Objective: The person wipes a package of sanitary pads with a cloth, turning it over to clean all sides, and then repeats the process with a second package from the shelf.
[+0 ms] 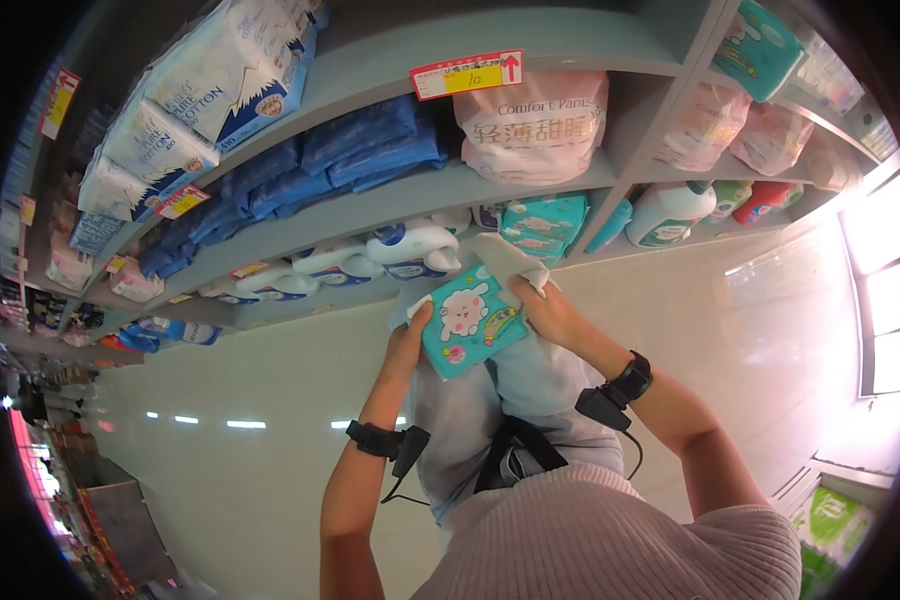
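Observation:
A teal soft pack [473,318] with a white cartoon animal on its front is held before my legs, slightly tilted. My left hand [407,340] grips the pack's left edge, thumb over the front. A pale beige cloth [505,262] lies along the pack's upper right corner. My right hand [552,312] is closed on this cloth at the pack's right side; its fingertips are partly hidden. Close behind, similar teal packs [544,225] sit on the bottom shelf beside white detergent bottles [410,250].
Grey shelving [560,35] curves across the top. It carries blue packs [370,150], a pink Comfort Pants bag [532,125], Pure Cotton packs [185,110] and a large white bottle [668,213]. A price tag [467,76] hangs on the shelf edge. Shiny tiled floor [260,390] surrounds me.

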Demonstrator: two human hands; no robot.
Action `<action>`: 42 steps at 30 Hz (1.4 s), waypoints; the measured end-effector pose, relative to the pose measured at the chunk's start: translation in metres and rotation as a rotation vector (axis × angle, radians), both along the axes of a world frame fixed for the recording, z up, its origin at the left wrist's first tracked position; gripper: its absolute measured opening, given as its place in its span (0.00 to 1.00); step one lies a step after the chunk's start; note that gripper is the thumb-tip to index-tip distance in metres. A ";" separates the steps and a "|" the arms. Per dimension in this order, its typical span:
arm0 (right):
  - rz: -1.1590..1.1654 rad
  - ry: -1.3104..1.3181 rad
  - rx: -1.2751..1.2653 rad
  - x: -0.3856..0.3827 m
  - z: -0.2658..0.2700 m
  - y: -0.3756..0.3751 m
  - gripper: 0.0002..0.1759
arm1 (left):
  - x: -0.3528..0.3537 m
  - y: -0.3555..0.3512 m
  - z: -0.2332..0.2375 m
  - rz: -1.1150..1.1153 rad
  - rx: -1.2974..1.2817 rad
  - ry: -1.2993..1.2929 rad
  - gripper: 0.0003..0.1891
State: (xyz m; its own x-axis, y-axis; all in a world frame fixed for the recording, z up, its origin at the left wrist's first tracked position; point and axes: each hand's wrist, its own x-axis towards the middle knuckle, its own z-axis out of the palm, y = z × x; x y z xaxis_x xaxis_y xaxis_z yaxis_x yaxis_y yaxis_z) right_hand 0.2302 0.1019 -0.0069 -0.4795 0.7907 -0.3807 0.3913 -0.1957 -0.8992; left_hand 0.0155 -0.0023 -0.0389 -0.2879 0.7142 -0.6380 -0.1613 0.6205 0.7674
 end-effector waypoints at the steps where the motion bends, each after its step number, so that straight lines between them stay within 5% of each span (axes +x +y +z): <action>1: -0.047 0.015 -0.027 0.004 -0.005 -0.003 0.28 | 0.003 0.000 0.001 0.018 0.017 0.011 0.42; 11: 0.019 -0.009 -0.006 0.063 0.017 -0.051 0.21 | 0.000 0.000 -0.009 0.137 0.161 -0.191 0.41; 16: -0.166 0.114 -0.144 0.071 0.042 -0.055 0.17 | 0.006 -0.005 0.013 0.134 0.284 -0.315 0.37; 21: 0.093 -0.006 -0.011 0.076 0.063 -0.031 0.25 | -0.008 -0.024 0.027 0.208 0.486 -0.580 0.32; 23: 0.256 0.062 0.158 0.064 0.071 -0.028 0.32 | -0.011 -0.033 0.032 0.116 0.618 -0.594 0.37; 26: 0.368 0.095 0.020 0.033 0.091 -0.047 0.54 | -0.007 -0.039 0.027 0.072 0.667 -0.607 0.44; 29: 0.461 0.175 0.241 0.010 0.100 -0.055 0.54 | 0.006 -0.041 0.058 0.003 0.820 -0.328 0.48; 32: 0.390 0.175 0.162 -0.004 0.114 -0.050 0.44 | 0.015 -0.047 0.092 -0.009 0.804 -0.103 0.56; 37: 0.295 0.223 -0.040 -0.021 0.158 -0.037 0.36 | 0.015 -0.033 0.083 -0.017 0.889 -0.265 0.58; 42: 0.256 0.045 0.393 -0.020 0.162 -0.010 0.47 | 0.016 -0.011 0.086 -0.072 0.910 -0.340 0.59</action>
